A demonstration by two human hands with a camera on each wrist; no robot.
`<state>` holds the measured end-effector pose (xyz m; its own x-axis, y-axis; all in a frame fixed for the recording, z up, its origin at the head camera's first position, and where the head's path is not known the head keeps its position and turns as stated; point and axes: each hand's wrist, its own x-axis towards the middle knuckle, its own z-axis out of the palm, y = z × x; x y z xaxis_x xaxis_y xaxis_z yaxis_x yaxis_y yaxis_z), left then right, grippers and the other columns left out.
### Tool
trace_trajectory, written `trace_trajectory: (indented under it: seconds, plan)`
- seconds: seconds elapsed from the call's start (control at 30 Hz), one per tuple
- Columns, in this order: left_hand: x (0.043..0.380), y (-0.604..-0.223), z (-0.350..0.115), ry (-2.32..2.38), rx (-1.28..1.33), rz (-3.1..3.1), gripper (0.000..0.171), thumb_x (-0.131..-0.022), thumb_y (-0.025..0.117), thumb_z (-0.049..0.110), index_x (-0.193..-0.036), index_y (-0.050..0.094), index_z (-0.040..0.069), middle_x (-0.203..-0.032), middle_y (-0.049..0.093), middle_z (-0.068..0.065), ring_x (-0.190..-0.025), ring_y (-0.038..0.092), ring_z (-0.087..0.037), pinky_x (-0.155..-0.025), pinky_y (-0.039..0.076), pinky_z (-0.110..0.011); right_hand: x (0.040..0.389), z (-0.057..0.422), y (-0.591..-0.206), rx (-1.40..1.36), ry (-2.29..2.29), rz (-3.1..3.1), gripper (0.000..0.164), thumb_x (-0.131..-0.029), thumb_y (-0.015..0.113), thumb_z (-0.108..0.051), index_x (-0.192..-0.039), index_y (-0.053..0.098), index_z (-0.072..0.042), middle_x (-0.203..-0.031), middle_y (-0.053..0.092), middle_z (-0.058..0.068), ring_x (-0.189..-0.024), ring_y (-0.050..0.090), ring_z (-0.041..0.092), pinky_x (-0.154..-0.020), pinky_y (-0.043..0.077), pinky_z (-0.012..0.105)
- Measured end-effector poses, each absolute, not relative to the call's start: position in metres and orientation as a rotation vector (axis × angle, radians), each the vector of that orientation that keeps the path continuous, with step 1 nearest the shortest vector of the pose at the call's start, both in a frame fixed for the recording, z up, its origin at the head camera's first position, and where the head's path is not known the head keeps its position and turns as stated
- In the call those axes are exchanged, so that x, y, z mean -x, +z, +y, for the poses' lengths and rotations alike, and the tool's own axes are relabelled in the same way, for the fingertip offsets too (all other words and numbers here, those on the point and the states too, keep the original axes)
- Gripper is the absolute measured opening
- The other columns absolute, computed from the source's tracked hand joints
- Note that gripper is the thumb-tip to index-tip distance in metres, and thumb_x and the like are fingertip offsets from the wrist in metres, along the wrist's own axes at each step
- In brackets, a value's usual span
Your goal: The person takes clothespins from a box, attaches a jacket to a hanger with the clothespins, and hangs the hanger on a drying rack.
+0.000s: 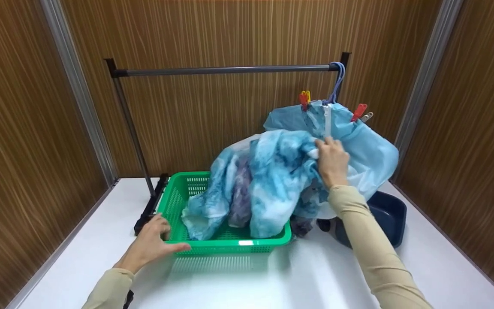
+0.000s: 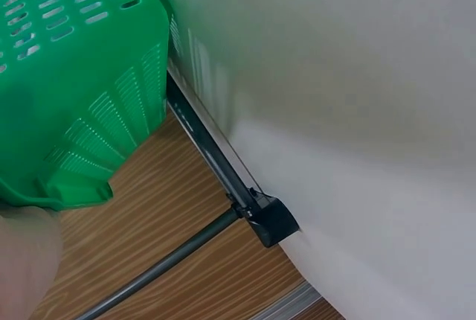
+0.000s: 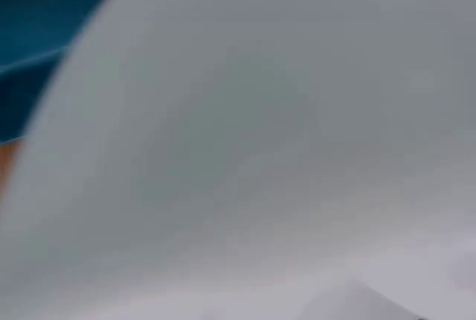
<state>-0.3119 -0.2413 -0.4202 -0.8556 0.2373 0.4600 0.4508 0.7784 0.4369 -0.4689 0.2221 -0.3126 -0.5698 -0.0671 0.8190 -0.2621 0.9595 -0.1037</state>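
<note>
At the front left corner of the green basket [image 1: 225, 243], my left hand [image 1: 150, 240] grips the rim, its thumb along the front edge. The basket wall [image 2: 82, 97] fills the upper left of the left wrist view. My right hand [image 1: 333, 163] holds a bunched part of a blue and white tie-dyed cloth [image 1: 281, 171], which drapes down into the basket; purple fabric [image 1: 242, 193] shows between its folds. Just behind that hand hangs a light blue zippered garment [image 1: 371, 150]. In the right wrist view, blurred pale fabric [image 3: 245, 134] covers nearly everything.
A black rack [image 1: 230, 70] spans the back, with a blue hanger [image 1: 338, 81] hooked at its right end. Red clothespins [image 1: 359, 112] and others sit at the hanging garment's top. A dark blue basin [image 1: 386, 214] stands at right, partly behind the right forearm. Wood-patterned panels enclose the table.
</note>
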Motion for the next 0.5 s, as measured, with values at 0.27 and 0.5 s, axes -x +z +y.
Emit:
trace_trajectory:
  seconds: [0.27, 0.5]
  plan:
    - [0.312, -0.419, -0.241, -0.781, 0.523, -2.595, 0.063, -0.055, 0.070, 0.066, -0.051, 0.037, 0.013, -0.071, 0.047, 0.004, -0.121, 0.037, -0.041, -0.099, 0.026, -0.052, 0.464, 0.241, -0.345, -0.279, 0.122, -2.376, 0.012, -0.084, 0.050, 0.001, -0.086, 0.062, 0.000, -0.083, 0.056, 0.022, -0.072, 0.053, 0.042, -0.052, 0.041, 0.057]
    - [0.312, -0.419, -0.240, -0.768, 0.501, -2.630, 0.063, -0.056, 0.069, 0.068, -0.051, 0.038, 0.013, -0.076, 0.050, 0.003, -0.123, 0.034, -0.042, -0.099, 0.026, -0.053, 0.443, 0.229, -0.352, -0.383, 0.143, -2.713, 0.038, -0.086, 0.049, -0.005, -0.123, 0.047, 0.002, -0.112, 0.050, 0.026, -0.103, 0.043, 0.043, -0.075, 0.037, 0.061]
